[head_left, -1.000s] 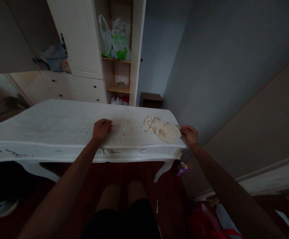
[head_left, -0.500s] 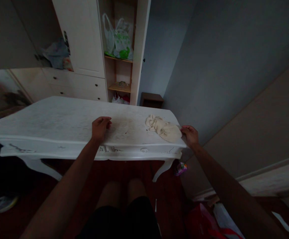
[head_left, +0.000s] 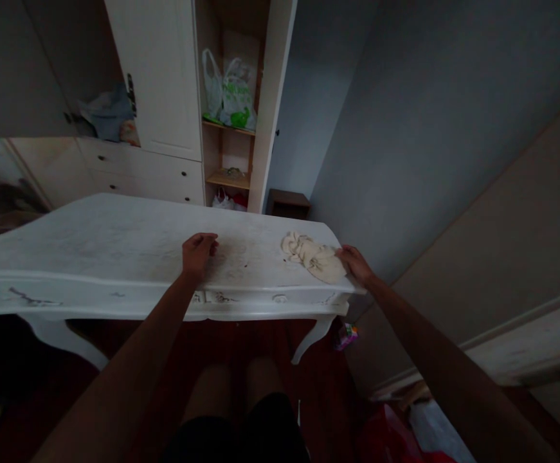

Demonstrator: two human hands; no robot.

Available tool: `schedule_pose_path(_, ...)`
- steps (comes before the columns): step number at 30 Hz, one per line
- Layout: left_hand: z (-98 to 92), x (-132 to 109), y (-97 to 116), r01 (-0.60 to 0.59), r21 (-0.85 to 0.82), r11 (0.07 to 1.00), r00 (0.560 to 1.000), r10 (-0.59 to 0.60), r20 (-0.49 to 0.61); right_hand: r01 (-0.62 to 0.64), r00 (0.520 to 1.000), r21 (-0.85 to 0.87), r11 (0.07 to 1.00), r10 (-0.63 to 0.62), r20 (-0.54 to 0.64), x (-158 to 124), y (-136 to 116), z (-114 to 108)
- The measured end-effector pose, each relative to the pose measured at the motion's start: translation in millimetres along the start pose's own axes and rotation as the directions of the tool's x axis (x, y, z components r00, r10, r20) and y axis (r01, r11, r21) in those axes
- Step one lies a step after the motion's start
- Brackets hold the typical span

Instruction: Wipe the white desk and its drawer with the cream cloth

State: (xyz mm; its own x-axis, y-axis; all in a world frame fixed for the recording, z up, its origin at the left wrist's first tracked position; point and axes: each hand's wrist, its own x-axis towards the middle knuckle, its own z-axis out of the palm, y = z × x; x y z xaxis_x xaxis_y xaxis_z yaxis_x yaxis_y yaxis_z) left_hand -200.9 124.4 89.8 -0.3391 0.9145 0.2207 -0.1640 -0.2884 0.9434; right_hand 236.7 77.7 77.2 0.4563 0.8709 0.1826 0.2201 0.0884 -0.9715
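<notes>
A crumpled cream cloth (head_left: pixel 314 257) lies near the right end of a white table (head_left: pixel 130 238). Its left part is bunched and twisted, while the right part spreads flatter. My right hand (head_left: pixel 355 263) is at the cloth's right end, fingers closed together on its edge; the fingertips partly cover it. Over the middle of the tabletop, my left hand (head_left: pixel 199 254) is held with curled fingers. Whatever may be inside those fingers is hidden. Grey smudges and a few small dark specks mark the surface between the hands.
Behind the table stands a white wardrobe (head_left: pixel 164 83) with an open door and a plastic bag (head_left: pixel 236 96) on its shelf. A brown box-like stand (head_left: pixel 288 200) is by the grey wall. A small purple box (head_left: pixel 346 336) and a red bag (head_left: pixel 388 434) lie on the floor.
My right hand has shifted slightly left, further onto the cloth's edge. My left hand stays over almost the same spot. The whole view has tilted a little.
</notes>
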Motion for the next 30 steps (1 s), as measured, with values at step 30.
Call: schedule_pose_path(30,0.0,0.9,-12.2,-0.032,0.036,0.999,0.999,0.031,0.038,0.919,0.388,-0.3,0.254,-0.458,0.8,-203.1,-46.8,166.4)
